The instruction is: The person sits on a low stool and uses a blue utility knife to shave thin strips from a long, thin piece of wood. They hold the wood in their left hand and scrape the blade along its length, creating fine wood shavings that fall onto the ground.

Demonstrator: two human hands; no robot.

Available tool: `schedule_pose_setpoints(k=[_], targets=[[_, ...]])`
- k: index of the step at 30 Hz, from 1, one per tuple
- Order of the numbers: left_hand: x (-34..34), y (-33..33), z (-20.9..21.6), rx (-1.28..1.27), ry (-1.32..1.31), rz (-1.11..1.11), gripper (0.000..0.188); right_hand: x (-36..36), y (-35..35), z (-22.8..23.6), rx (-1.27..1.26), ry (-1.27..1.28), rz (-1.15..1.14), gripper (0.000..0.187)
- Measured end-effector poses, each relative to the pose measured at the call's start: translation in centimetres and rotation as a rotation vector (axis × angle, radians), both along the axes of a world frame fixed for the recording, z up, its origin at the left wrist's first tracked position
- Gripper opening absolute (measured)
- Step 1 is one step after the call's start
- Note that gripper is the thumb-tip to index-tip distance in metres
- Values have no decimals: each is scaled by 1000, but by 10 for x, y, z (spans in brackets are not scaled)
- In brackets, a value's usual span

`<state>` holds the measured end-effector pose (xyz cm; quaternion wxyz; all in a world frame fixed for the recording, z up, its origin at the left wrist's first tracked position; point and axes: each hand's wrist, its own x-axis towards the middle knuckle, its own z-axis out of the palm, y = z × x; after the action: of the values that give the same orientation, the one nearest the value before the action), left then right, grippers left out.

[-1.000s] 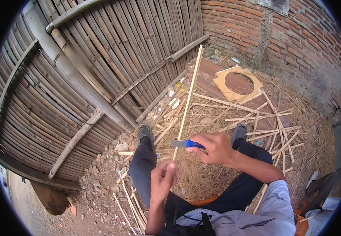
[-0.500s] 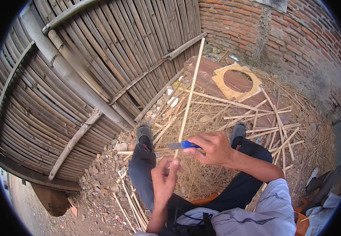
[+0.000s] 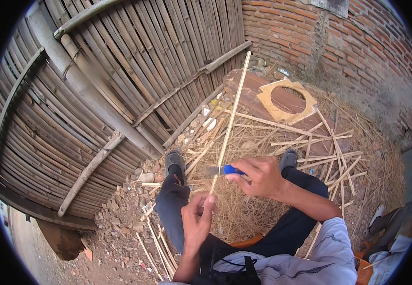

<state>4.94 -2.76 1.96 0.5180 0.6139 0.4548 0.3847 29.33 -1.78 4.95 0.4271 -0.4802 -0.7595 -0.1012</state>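
A long pale bamboo strip point(image 3: 232, 116) slants up and away from me between my feet. Its near end is pinched between the thumb and fingers of my left hand point(image 3: 198, 216). My right hand point(image 3: 258, 176) is closed around the blue handle of a knife point(image 3: 232, 170). The knife's grey blade points left and lies across the strip, a little beyond my left fingertips; motion blurs the blade. Part of the handle is hidden inside my right fist.
Thin shavings point(image 3: 244, 213) and several loose strips point(image 3: 339, 156) cover the ground. A brown board point(image 3: 249, 90) carries a cardboard piece with a round hole point(image 3: 287, 116). A bamboo fence point(image 3: 134, 61) stands left, a brick wall point(image 3: 287, 28) behind. Another person's leg point(image 3: 391, 218) shows at right.
The knife and my right hand have shifted slightly away from my left hand along the strip. The strip's far end has dipped a little. My left hand keeps its pinch.
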Motion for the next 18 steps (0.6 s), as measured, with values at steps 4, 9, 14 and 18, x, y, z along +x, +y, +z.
schedule_pose_setpoints(k=[4, 9, 14, 18], targets=[[-19, -17, -17, -75, 4, -26, 24, 60, 38, 16, -7, 161, -256, 31], [-29, -21, -43, 21, 24, -31, 25, 105, 63, 19, 4, 161, -422, 31], [-37, -11, -28, -35, 150, -62, 21, 137, 85, 16, -14, 238, -591, 38], [-53, -17, -34, -102, 137, -87, 23, 212, 78, 23, -180, 436, -789, 45]])
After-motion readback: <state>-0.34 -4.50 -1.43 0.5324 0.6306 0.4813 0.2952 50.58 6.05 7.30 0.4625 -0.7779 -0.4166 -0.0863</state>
